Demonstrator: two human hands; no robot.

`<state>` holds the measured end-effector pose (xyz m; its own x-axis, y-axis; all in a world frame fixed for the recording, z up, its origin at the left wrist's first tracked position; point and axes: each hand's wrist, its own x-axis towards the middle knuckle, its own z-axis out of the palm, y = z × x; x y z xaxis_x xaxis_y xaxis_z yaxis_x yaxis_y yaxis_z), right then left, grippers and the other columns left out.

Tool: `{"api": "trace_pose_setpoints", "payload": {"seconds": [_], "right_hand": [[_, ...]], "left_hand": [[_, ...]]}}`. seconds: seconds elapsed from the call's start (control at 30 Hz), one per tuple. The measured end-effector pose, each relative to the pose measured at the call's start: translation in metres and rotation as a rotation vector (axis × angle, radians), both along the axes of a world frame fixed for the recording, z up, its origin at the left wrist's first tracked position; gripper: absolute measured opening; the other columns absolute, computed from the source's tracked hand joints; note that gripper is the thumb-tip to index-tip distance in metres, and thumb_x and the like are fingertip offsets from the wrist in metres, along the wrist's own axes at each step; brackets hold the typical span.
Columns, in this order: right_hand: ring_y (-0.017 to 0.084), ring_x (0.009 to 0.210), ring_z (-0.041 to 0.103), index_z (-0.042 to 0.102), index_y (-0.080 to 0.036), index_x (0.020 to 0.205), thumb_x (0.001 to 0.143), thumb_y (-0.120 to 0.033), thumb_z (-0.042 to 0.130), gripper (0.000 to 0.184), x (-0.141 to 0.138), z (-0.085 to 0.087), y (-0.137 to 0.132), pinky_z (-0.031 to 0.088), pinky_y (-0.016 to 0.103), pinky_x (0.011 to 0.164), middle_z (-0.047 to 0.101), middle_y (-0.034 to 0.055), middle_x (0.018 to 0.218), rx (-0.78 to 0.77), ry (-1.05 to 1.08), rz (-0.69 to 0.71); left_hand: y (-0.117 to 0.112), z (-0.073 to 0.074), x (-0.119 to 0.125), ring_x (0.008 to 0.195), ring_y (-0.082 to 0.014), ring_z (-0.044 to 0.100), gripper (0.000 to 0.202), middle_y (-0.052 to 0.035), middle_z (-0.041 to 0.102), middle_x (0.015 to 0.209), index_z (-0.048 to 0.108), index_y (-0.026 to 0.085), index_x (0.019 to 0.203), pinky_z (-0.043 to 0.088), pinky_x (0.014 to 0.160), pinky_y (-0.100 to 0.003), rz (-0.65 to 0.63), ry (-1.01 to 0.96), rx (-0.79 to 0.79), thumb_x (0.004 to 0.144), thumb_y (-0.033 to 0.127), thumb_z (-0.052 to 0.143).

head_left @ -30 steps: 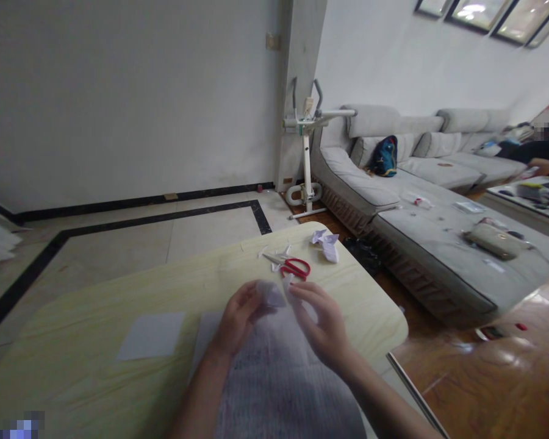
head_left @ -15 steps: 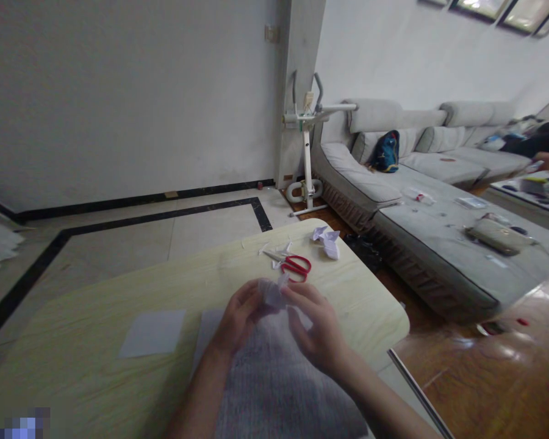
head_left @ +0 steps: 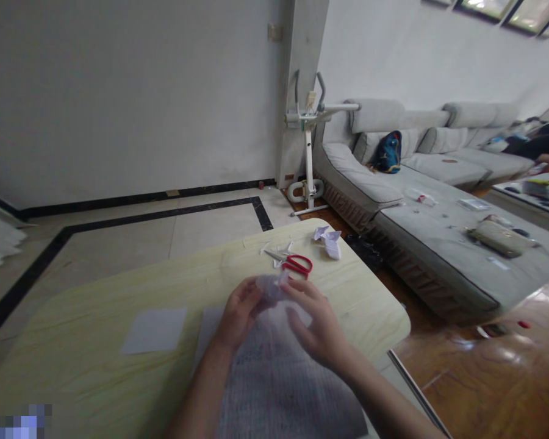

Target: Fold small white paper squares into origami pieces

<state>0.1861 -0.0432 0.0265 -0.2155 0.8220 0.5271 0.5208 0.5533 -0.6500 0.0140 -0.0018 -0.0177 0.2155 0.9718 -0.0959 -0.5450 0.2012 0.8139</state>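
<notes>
Between my two hands is a small piece of folded white paper, blurred and partly covered by fingers. My left hand grips its left side with bent fingers. From the right, my right hand has its fingertips on the paper's right edge, thumb held lower and apart. Beneath both hands lies a large greyish sheet with fine lines. Just beyond the fingers are red-handled scissors with small paper scraps around the blades. A flat white paper square rests to the left.
Folded white paper pieces sit near the far right corner of the pale yellow table. Past it stand a grey sofa with a blue backpack, and a white exercise machine. Part of a person shows at far right.
Both hands stay in nearly the same place with the folded paper, which has shifted slightly in the fingers. The view has moved a little; the scissors and other papers lie still.
</notes>
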Motion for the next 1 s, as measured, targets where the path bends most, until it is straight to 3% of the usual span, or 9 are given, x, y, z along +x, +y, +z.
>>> {"api": "trace_pose_setpoints", "payload": {"seconds": [0.13,0.43,1.0], "right_hand": [[0.024,0.116,0.054,0.053,-0.025,0.130,0.084,-0.011,0.052,0.048,0.003,-0.001,0.004,0.048,0.042,0.096,0.056,0.0113,0.124,0.019,0.059,-0.032],[0.026,0.123,0.048,0.043,-0.024,0.139,0.083,-0.010,0.052,0.058,-0.003,-0.015,0.004,0.046,0.044,0.098,0.050,0.0133,0.132,0.061,-0.073,-0.009],[0.026,0.121,0.050,0.046,-0.024,0.137,0.083,-0.014,0.054,0.056,-0.007,-0.011,0.002,0.047,0.045,0.097,0.052,0.0133,0.128,0.009,-0.023,-0.023]], "left_hand": [[-0.001,0.002,0.001,0.075,-0.0166,0.067,0.029,-0.0063,0.071,0.089,0.066,0.015,0.099,0.056,0.069,-0.029,0.000,0.001,-0.018,0.076,0.031,0.072],[-0.001,0.006,0.001,0.081,-0.0186,0.068,0.030,-0.0076,0.071,0.094,0.066,0.015,0.100,0.055,0.074,-0.031,-0.014,0.005,-0.024,0.077,0.032,0.072],[0.001,0.001,0.000,0.081,-0.0175,0.068,0.028,-0.0054,0.070,0.092,0.064,0.016,0.100,0.055,0.076,-0.031,0.009,-0.011,-0.028,0.079,0.032,0.070]]}}
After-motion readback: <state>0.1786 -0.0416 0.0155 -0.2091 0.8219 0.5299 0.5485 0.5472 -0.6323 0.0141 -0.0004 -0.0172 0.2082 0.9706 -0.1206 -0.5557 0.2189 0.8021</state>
